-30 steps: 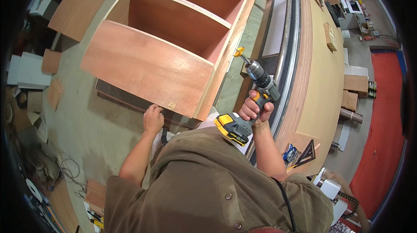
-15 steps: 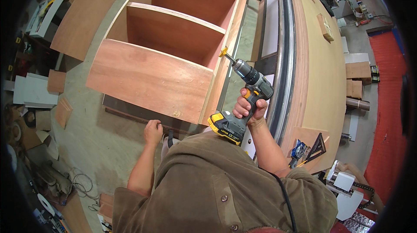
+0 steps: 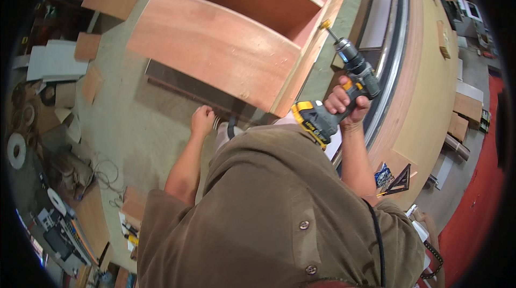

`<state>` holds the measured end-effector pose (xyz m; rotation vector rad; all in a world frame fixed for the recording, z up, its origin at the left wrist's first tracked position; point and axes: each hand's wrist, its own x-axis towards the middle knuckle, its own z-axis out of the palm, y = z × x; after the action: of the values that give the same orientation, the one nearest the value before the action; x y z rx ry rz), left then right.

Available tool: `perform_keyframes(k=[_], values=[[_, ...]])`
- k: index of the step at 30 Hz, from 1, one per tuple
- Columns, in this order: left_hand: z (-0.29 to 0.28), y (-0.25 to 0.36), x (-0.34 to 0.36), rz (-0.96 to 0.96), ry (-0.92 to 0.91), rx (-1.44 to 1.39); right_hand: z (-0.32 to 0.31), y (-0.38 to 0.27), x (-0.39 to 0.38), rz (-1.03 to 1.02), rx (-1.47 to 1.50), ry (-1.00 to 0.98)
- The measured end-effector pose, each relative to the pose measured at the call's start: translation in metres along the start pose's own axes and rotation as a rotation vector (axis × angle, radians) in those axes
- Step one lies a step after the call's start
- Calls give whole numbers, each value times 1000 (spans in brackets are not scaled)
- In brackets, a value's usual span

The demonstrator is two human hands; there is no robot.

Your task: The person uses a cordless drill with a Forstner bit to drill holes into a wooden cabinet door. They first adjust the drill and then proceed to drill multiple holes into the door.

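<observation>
My right hand (image 3: 348,102) is wrapped round the grip of a grey and black cordless drill (image 3: 367,81) with a yellow and black battery (image 3: 312,122) at its base. A wide yellow boring bit (image 3: 325,24) sits in the chuck and points forward, close to the right edge of a wooden cabinet (image 3: 215,46). It cannot be made out whether the bit touches that edge. Low on the left, my left hand (image 3: 202,120) is closed with curled fingers, near the cabinet's dark base (image 3: 199,89). Whatever lies inside those fingers, if anything, is hidden.
To the right stands a long bench with a metal rail (image 3: 395,46) and a plywood top (image 3: 430,110). A black triangular square (image 3: 399,180) lies on it. Wood offcuts (image 3: 88,46) and a loose cable (image 3: 105,175) are on the floor at the left.
My view has shifted, so the cabinet now appears higher and further right. The drill stays in my right hand, pointing forward. My left hand keeps its curled shape.
</observation>
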<state>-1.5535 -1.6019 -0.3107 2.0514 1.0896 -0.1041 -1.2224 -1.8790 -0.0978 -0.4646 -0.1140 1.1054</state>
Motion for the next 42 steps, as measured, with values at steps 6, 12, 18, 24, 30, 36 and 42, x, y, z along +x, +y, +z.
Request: perform_keyframes(k=[6,12,18,24,30,36,42], values=[[4,1,-12,-72,-41,32,-1,0,-8,-23,-62,46],[21,24,-2,-117,-107,4,1,-4,-13,30,-161,136],[36,57,24,269,44,286,-3,-6,-23,52,-252,185],[37,85,58,598,19,445,-1,-7,-34,84,-372,288],[44,88,77,729,-90,624,5,-9,-39,176,-589,355],[46,98,78,721,-150,703,19,2,-29,288,-858,459],[55,94,65,704,-79,494,22,6,-19,391,-924,473]])
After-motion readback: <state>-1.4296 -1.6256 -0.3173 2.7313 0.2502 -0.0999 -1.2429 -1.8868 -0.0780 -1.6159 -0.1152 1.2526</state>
